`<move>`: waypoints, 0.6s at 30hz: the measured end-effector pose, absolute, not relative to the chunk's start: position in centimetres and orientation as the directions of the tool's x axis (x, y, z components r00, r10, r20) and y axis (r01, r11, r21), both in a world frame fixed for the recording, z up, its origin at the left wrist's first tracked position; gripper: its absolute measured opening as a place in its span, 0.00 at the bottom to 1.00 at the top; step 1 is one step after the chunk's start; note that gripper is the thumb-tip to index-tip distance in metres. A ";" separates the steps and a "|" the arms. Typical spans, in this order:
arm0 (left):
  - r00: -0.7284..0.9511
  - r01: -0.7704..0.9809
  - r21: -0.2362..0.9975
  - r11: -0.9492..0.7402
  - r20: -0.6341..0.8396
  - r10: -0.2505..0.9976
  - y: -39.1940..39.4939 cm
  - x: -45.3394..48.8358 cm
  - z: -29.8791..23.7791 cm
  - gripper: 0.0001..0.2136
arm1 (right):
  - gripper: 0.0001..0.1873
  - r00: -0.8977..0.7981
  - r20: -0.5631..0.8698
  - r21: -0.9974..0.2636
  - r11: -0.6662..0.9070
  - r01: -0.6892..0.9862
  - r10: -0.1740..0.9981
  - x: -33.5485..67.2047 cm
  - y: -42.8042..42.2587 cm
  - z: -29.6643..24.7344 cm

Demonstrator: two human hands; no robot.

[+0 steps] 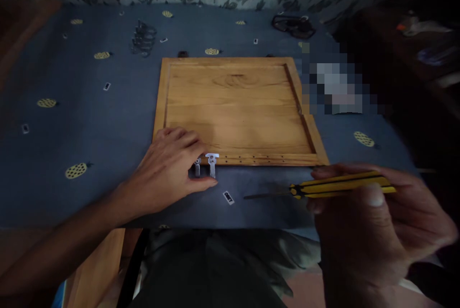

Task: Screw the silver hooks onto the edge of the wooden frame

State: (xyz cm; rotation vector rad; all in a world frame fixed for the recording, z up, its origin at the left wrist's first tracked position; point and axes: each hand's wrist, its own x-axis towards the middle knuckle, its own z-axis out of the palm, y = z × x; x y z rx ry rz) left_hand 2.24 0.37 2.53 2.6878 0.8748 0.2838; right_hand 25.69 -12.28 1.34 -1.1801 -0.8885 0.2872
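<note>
As the wooden panel (233,102) is seen lying flat at the centre of the dial on the blue tablecloth (86,126), two metal fittings (212,164) are spotted at seven, set against its near edge, with small dark holes (254,156) lined up from six toward four. From eight, the left hand (176,169) is laid over the panel's near-left part: thumb and forefinger are parted around the fittings, but whether the panel is gripped by the other fingertips cannot be told. Over at four, a yellow screwdriver (338,186) is held in the curled fingers of the right hand (381,231), its shaft (268,196) pointed toward nine, apart from the fittings. The panel is judged stiff, fairly light and apt to slide on the cloth; it is best taken by the raised frame (161,97). The fittings, probably hard and slick, are best pinched by their sides.
</note>
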 end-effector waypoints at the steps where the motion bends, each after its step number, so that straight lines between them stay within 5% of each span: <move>1: 0.796 0.539 0.341 -0.770 0.092 0.598 0.4 2.2 2.5 0.17 | 0.06 0.640 0.452 -0.887 0.389 0.249 0.622 25.7 -12.3 1.3; 11: 0.787 0.549 0.363 -0.753 0.080 0.612 0.6 2.0 2.3 0.21 | 0.10 0.670 0.417 -0.905 0.347 0.245 0.615 25.6 -12.4 1.8; 18: 0.701 0.524 0.614 -0.590 0.083 0.708 1.1 1.1 4.1 0.14 | 0.16 0.730 0.379 -0.924 0.271 0.269 0.568 25.6 -12.6 2.4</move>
